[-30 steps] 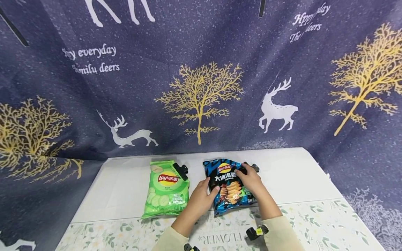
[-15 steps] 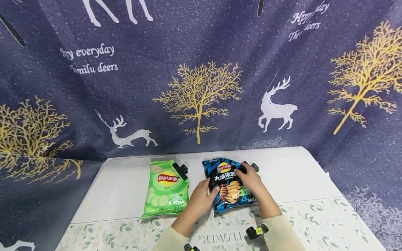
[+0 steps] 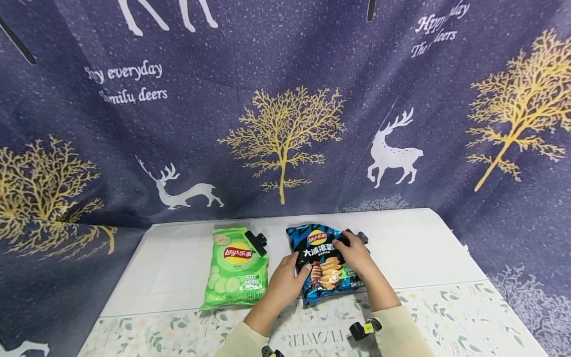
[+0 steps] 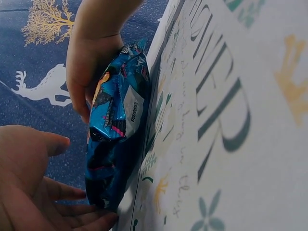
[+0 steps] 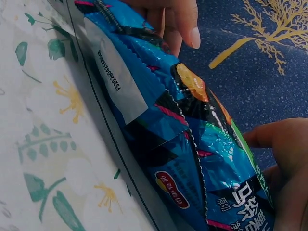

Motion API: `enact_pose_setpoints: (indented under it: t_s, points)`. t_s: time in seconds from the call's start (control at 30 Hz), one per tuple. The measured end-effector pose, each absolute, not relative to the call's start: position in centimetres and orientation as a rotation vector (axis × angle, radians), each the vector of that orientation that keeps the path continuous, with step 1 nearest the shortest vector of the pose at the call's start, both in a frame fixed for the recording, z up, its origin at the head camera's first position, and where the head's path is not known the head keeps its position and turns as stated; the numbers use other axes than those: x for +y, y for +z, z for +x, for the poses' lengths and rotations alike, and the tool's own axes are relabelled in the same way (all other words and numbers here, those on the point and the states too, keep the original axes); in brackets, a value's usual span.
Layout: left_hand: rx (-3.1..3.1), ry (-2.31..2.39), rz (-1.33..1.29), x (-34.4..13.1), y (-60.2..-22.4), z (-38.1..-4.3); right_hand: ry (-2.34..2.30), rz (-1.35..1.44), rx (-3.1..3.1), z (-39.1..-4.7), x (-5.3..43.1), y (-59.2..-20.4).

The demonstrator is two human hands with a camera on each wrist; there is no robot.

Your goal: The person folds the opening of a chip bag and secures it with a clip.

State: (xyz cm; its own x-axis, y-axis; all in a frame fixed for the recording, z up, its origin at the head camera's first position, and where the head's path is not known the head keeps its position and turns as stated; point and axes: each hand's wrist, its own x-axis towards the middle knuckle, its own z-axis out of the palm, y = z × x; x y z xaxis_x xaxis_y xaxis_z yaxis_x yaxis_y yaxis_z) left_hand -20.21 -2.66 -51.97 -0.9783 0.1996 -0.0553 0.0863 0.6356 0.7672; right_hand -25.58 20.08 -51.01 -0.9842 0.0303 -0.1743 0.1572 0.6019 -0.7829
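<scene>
A blue and black Lay's chip bag (image 3: 322,263) lies face up on the table, between both hands. My left hand (image 3: 285,280) is at its left edge, thumb apart from the fingers. In the left wrist view, those fingers (image 4: 98,219) reach the bag's edge, fairly straight. My right hand (image 3: 359,255) lies over the bag's upper right side, fingertips by a black clip (image 3: 363,238) that the hand partly covers; whether it pinches the clip or the bag I cannot tell. In the right wrist view, the bag's end (image 5: 159,125) shows printed text.
Left of the hands lies a green Lay's chip bag (image 3: 236,270) with a black clip (image 3: 257,243) on its upper right edge. The table (image 3: 169,267) is white at the back and floral in front. A dark blue curtain (image 3: 285,59) hangs behind it.
The blue and black chip bag has shifted very slightly to the left between the hands. Both hands stay almost where they were, and the green bag lies as before.
</scene>
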Motion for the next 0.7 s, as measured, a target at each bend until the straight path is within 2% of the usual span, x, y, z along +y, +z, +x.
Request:
enact_pose_setpoints:
  t_s: [0.7]
  points:
    - [2.717, 1.359, 0.207, -2.74, -51.64, -20.23, -1.349, 0.164, 2.683, -25.50, 19.47, -50.28]
